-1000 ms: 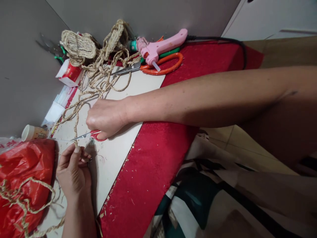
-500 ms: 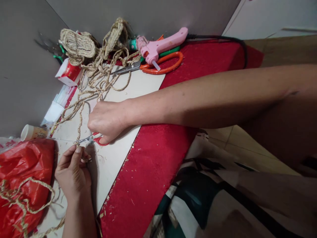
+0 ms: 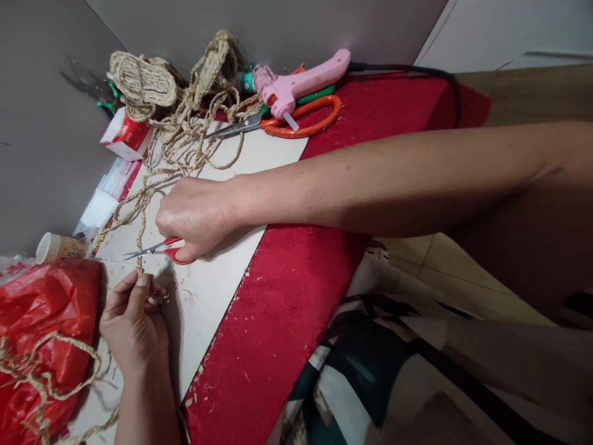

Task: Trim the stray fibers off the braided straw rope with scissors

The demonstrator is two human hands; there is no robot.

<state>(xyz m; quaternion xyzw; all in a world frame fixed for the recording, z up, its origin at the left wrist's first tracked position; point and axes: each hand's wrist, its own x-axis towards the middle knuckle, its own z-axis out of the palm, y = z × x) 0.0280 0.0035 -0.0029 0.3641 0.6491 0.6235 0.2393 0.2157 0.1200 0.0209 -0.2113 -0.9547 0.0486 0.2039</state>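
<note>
At top centre, a pink glue gun [image 3: 319,80] overlaps orange-handled scissors [image 3: 270,126], its black cable [image 3: 417,68] running right. At upper left, green-handled pruning shears [image 3: 95,91] show against the grey wall [image 3: 41,123], near a red-and-white carton [image 3: 132,136]. Lower left, a paper cup [image 3: 60,248] sits just above a red plastic bag [image 3: 50,296].

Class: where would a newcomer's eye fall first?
Probably on the pink glue gun, lying over orange-handled scissors at the top centre. Next, the red plastic bag at lower left. Left of centre, the right hand holds small red-handled scissors, the left hand braided cord.
</note>
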